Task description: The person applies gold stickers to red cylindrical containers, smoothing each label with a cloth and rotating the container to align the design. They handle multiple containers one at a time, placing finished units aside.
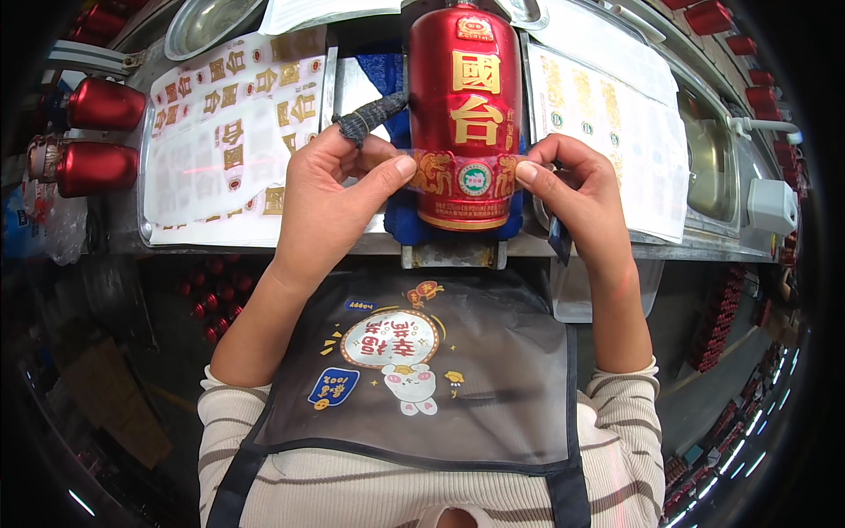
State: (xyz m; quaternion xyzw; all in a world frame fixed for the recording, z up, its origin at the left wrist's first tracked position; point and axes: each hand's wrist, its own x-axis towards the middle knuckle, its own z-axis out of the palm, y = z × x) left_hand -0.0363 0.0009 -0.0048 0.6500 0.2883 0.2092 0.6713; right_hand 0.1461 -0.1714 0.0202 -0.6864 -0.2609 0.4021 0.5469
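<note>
The metal workbench [695,253] spans the space in front of me, and my dark, see-through apron [506,387], printed with a cartoon animal, hangs just below its edge. On my left lie white sheets [211,167] bearing gold and red prints, several overlapping. On my right is another stack, the printed papers [656,150], with gold figures and small green rounds. A steel bowl [207,25] sits beyond the left sheets.

The large red bottle [475,97] is in the middle, between the two stacks, lying on a blue cloth [400,220] with its base toward me and its gold-lettered front up. Two smaller red bottles [106,104] are at the far left.

My left hand [339,189] and right hand [581,189] are on either side of the big bottle, thumbs and fingers closed on opposite ends of a clear strip [475,179]. It crosses the bottle's lower front; I can't tell how much of it touches the surface. A dark grey finger cover [374,117] wraps one outstretched left finger, its tip at the bottle's side.
</note>
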